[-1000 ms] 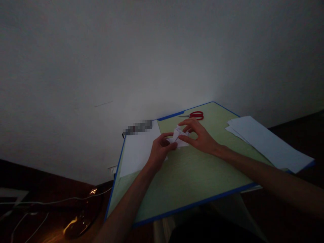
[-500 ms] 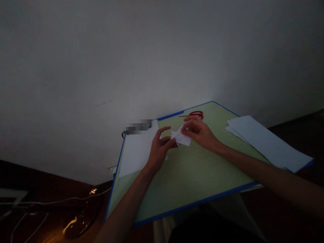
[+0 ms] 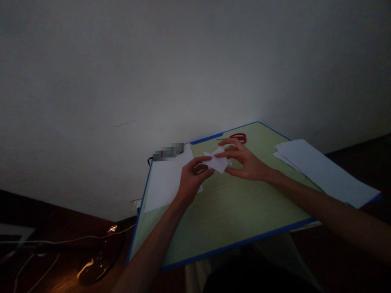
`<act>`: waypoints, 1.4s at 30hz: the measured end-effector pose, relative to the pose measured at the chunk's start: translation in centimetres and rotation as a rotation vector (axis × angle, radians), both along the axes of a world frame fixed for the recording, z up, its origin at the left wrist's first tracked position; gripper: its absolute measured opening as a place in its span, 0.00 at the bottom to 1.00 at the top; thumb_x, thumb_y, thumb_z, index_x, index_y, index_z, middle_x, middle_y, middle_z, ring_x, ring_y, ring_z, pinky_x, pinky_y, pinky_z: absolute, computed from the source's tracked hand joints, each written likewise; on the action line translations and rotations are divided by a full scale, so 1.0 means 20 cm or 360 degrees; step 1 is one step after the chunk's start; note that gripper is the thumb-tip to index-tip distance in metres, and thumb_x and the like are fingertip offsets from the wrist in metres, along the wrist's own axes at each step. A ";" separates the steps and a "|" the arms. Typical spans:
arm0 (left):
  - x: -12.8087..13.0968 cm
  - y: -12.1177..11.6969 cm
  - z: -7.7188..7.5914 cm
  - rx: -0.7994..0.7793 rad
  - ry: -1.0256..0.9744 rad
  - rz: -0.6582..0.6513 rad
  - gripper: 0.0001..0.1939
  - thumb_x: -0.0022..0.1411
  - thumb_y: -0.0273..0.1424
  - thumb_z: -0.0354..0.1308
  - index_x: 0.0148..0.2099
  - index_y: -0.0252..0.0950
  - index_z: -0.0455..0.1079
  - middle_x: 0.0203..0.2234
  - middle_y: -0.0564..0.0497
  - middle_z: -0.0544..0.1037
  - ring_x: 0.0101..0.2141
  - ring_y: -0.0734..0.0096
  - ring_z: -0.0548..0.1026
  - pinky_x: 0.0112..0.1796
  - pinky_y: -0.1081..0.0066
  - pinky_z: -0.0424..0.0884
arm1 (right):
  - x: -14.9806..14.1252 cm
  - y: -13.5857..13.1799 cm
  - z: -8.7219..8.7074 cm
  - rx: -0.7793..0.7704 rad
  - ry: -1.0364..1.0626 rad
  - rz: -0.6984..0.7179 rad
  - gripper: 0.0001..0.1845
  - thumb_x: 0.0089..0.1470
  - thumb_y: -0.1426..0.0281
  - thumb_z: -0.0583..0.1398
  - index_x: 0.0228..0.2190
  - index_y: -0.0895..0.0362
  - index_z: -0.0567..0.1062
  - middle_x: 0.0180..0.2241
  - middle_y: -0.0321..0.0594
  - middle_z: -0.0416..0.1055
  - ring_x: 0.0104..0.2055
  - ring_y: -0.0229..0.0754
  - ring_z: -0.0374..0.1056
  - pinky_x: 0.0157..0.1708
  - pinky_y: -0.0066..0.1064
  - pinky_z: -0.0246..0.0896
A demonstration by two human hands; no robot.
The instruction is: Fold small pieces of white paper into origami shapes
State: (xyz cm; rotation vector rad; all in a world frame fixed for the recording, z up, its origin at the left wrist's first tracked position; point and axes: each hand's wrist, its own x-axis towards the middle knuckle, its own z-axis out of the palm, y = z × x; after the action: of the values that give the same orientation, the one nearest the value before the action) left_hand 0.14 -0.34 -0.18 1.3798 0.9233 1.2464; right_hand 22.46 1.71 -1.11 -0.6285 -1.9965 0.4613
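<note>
Both my hands hold a small folded piece of white paper just above a green board with a blue rim. My left hand pinches the paper's left end between thumb and fingers. On the paper's right side, my right hand grips it with thumb below and fingers curled above. Red-handled scissors lie on the board just beyond my right hand, partly hidden by its fingers.
A white sheet lies on the board's left part, under my left hand. A stack of white sheets hangs over the board's right edge. Dark floor with white cables and a shiny dark object lies lower left. A pale wall rises behind.
The folded paper has been lifted off the board and turned between my hands. My right hand's fingers went from pressing down on it to holding it from the side.
</note>
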 end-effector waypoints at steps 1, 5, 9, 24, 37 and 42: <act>0.01 0.00 0.00 0.0017 0.0003 0.0009 0.20 0.47 0.27 0.73 0.44 0.37 0.79 0.39 0.48 0.81 0.34 0.72 0.77 0.38 0.69 0.76 | 0.00 0.00 0.00 0.0013 0.0004 -0.0027 0.26 0.52 0.72 0.68 0.53 0.45 0.77 0.60 0.45 0.59 0.51 0.48 0.69 0.56 0.52 0.68; 0.02 -0.01 0.01 0.0069 0.0043 0.0045 0.19 0.48 0.29 0.74 0.44 0.37 0.78 0.37 0.49 0.81 0.33 0.73 0.76 0.38 0.69 0.76 | -0.02 0.00 -0.01 0.0060 0.0029 -0.0100 0.25 0.52 0.68 0.70 0.52 0.44 0.77 0.60 0.44 0.60 0.49 0.47 0.70 0.56 0.52 0.69; 0.02 -0.01 0.01 0.0135 0.0072 0.0099 0.17 0.51 0.33 0.73 0.44 0.37 0.78 0.37 0.47 0.82 0.35 0.70 0.78 0.39 0.68 0.76 | -0.03 0.00 -0.01 0.0088 0.0075 -0.0151 0.22 0.54 0.70 0.69 0.51 0.43 0.78 0.63 0.43 0.57 0.51 0.47 0.71 0.60 0.55 0.65; 0.02 0.02 -0.03 0.0134 -0.0067 0.0178 0.11 0.57 0.36 0.70 0.40 0.35 0.80 0.32 0.48 0.83 0.33 0.71 0.79 0.40 0.68 0.76 | -0.06 -0.02 0.00 0.0183 0.0225 -0.0189 0.07 0.58 0.68 0.67 0.40 0.48 0.83 0.50 0.43 0.69 0.47 0.44 0.72 0.50 0.48 0.74; 0.02 -0.01 -0.01 0.0156 0.0087 0.0135 0.12 0.56 0.35 0.70 0.42 0.36 0.81 0.33 0.48 0.83 0.34 0.69 0.80 0.42 0.66 0.77 | -0.08 0.01 0.00 0.0199 0.0344 -0.0357 0.01 0.58 0.68 0.66 0.33 0.51 0.81 0.42 0.42 0.75 0.47 0.46 0.73 0.50 0.48 0.70; 0.03 -0.02 0.00 0.0270 0.0153 0.0238 0.10 0.58 0.36 0.69 0.40 0.36 0.80 0.30 0.49 0.83 0.32 0.70 0.79 0.38 0.68 0.76 | -0.08 0.00 -0.01 0.0016 0.0422 -0.0330 0.04 0.58 0.66 0.66 0.36 0.51 0.81 0.44 0.43 0.72 0.48 0.45 0.71 0.44 0.41 0.72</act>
State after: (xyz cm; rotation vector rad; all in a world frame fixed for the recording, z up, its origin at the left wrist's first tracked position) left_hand 0.83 -0.67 -0.24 1.5373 1.0212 1.4080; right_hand 20.80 1.80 -1.29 -0.7205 -1.6627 0.3864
